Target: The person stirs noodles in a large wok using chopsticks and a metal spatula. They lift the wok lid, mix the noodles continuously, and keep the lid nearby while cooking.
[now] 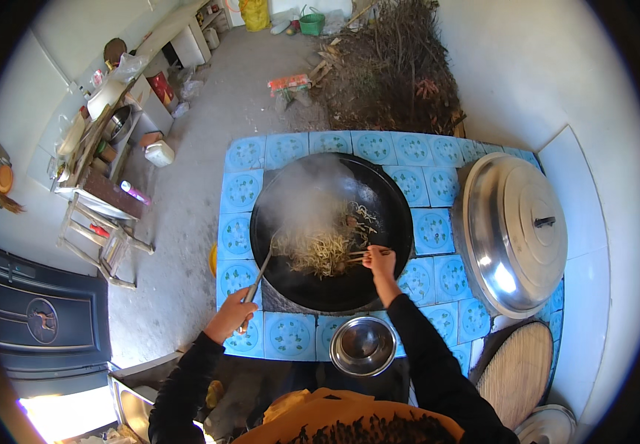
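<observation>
Steaming noodles (322, 252) lie in a large black wok (331, 294) set into a stove top of blue floral tiles (290, 336). My left hand (234, 315) grips the handle of a long metal utensil (261, 272); its far end is lost in the steam and noodles. With my right hand (381, 261) I hold chopsticks (357, 255), their tips at the right side of the noodle heap. Some strands are spread up the wok's right wall. A stainless steel bowl (363, 347) sits at the near tiled edge, between my forearms.
A big domed metal lid (514, 233) rests on the tiles at right. Near it stand a round slatted wooden lid (519, 372) and another metal lid (547, 427). Brushwood (397, 72) is piled behind the stove. A wooden stool (106, 244) and a cluttered counter (98, 139) are at left.
</observation>
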A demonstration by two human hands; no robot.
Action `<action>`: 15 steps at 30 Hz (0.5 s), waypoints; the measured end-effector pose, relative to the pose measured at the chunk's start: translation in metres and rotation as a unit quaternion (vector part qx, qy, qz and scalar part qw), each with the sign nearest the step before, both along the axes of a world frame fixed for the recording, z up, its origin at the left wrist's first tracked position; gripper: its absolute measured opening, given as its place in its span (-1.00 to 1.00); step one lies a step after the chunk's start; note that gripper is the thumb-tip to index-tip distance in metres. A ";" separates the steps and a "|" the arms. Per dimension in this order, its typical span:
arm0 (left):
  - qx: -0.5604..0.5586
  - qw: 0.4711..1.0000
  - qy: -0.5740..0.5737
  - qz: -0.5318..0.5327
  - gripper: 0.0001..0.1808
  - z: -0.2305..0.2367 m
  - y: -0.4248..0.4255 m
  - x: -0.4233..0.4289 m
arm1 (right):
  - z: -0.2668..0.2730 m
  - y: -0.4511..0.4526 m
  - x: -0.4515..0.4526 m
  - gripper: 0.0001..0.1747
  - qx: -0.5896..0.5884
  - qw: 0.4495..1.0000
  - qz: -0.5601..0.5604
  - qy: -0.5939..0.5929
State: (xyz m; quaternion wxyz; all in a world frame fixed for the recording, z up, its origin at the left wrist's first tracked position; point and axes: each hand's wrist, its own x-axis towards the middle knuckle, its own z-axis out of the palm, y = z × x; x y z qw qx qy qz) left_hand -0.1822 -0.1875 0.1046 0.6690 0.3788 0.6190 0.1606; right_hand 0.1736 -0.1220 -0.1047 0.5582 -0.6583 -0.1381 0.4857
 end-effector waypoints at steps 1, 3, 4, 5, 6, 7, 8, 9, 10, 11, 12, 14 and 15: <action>-0.018 1.000 -0.002 0.018 -0.71 -0.011 0.001 0.002 | -0.007 0.009 -0.017 -0.87 0.005 0.998 -0.046 0.032; -0.027 0.998 -0.048 0.036 -0.83 -0.021 0.011 0.014 | -0.015 0.030 -0.038 -0.89 -0.012 0.985 -0.130 0.110; -0.041 0.997 -0.060 0.027 -0.71 -0.030 0.018 0.015 | -0.015 0.041 -0.042 -0.88 -0.039 0.977 -0.154 0.142; -0.039 0.996 -0.071 0.027 -0.72 -0.036 0.023 0.015 | -0.015 0.051 -0.044 -0.87 -0.065 0.966 -0.177 0.174; -0.040 0.995 -0.082 0.026 -0.74 -0.036 0.028 0.019 | -0.017 0.056 -0.043 -0.86 -0.056 0.968 -0.169 0.176; -0.041 0.994 -0.094 0.024 -0.76 -0.034 0.032 0.023 | -0.019 0.059 -0.039 -0.85 -0.047 0.970 -0.161 0.177; -0.038 0.995 -0.090 0.021 -0.70 -0.028 0.034 0.024 | -0.020 0.061 -0.035 -0.84 -0.038 0.971 -0.153 0.178; -0.032 0.995 -0.093 0.017 -0.68 -0.020 0.034 0.024 | -0.016 0.061 -0.031 -0.84 -0.007 0.978 -0.123 0.166; -0.028 0.995 -0.097 0.015 -0.65 -0.011 0.032 0.023 | -0.007 0.058 -0.025 -0.83 0.022 0.984 -0.091 0.152; -0.025 0.995 -0.101 0.013 -0.63 -0.002 0.030 0.021 | 0.001 0.054 -0.020 -0.83 0.050 0.987 -0.058 0.137; -0.026 0.994 -0.110 0.005 -0.50 0.010 0.028 0.024 | 0.004 0.048 -0.003 -0.83 0.087 0.988 -0.027 0.129; -0.021 0.993 -0.112 0.004 -0.45 0.032 0.022 0.021 | 0.033 0.041 0.010 -0.82 0.114 0.988 -0.004 0.107; -0.019 0.993 -0.117 -0.003 -0.42 0.041 0.018 0.021 | 0.047 0.035 0.021 -0.81 0.135 0.985 0.002 0.106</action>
